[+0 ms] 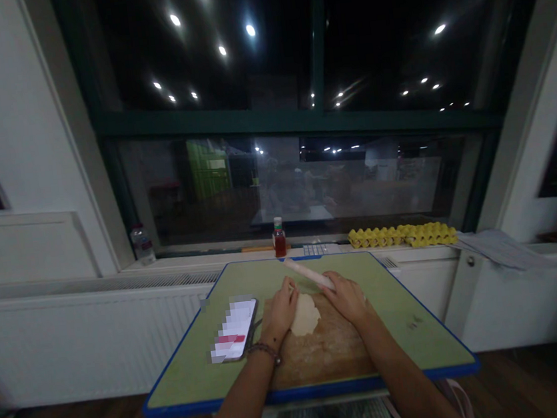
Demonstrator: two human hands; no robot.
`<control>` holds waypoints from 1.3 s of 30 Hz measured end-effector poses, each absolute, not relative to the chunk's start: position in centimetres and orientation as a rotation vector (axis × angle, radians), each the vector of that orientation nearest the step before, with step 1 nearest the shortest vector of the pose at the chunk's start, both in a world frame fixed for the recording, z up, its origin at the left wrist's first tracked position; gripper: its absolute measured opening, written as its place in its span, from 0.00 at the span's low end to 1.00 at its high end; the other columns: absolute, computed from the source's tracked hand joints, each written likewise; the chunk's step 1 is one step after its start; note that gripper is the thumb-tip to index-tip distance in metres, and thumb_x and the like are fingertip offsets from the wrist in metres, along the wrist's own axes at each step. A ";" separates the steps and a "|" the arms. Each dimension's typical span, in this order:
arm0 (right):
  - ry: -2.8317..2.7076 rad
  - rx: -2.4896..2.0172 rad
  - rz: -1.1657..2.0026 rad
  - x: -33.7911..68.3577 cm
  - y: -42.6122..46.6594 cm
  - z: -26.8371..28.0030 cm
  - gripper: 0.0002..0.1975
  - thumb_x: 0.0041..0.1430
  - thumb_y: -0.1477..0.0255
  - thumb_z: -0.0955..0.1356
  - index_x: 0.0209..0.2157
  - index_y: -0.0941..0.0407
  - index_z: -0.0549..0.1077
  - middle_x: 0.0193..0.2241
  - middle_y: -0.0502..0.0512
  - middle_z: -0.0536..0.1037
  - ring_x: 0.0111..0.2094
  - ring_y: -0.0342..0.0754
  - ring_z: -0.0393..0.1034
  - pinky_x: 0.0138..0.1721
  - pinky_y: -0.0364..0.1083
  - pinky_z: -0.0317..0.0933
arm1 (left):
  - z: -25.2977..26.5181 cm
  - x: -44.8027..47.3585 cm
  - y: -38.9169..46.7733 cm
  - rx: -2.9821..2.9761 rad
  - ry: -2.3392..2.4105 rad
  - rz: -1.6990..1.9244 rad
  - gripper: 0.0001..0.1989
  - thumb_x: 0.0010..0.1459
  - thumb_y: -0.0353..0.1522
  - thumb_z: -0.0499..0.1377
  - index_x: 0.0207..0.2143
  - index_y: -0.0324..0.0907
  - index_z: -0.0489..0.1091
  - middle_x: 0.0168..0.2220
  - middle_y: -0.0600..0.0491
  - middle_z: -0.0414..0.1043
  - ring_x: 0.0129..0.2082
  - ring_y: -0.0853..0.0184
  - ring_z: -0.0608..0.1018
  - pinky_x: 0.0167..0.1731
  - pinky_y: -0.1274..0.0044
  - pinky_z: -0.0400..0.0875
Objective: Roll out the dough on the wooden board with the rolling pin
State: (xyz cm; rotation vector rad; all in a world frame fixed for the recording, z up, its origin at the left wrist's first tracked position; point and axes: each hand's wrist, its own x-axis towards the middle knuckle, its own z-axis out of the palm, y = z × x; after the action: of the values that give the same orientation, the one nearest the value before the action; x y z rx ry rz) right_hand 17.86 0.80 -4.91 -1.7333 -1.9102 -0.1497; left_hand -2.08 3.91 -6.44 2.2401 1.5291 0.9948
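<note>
While the right hand [347,297] clasps the rolling pin [309,273], dough [305,315] lies beside the left hand [281,311] (grip unclear).

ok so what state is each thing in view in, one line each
dough, flattened on the board
rolling pin, held in the right hand
left hand, curled at the dough's edge
phone, screen lit
red bottle, upright, capped
clear bottle, upright, capped
yellow egg trays, contents unclear

Head camera: worn high, facing forward and down
Hands [346,295]: near, below centre, seen from behind
Window [288,114]: straight ahead, farther, filling the top
</note>
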 end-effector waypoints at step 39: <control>-2.002 -1.689 -0.107 16.6 -2.0 -2.2 0.16 0.64 0.60 0.62 0.49 0.50 0.71 0.42 0.52 0.80 0.42 0.49 0.74 0.43 0.44 0.62 | -6.3 -5.1 1.9 1.853 1.125 1.139 0.16 0.56 0.37 0.55 0.46 0.43 0.64 0.36 0.51 0.79 0.37 0.63 0.79 0.35 0.75 0.71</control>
State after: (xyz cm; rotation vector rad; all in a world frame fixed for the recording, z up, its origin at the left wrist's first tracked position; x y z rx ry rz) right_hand 16.58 -1.98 -2.25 -1.6891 -2.0018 -0.1074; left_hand -5.08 1.95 -6.25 1.8535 1.1255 1.1389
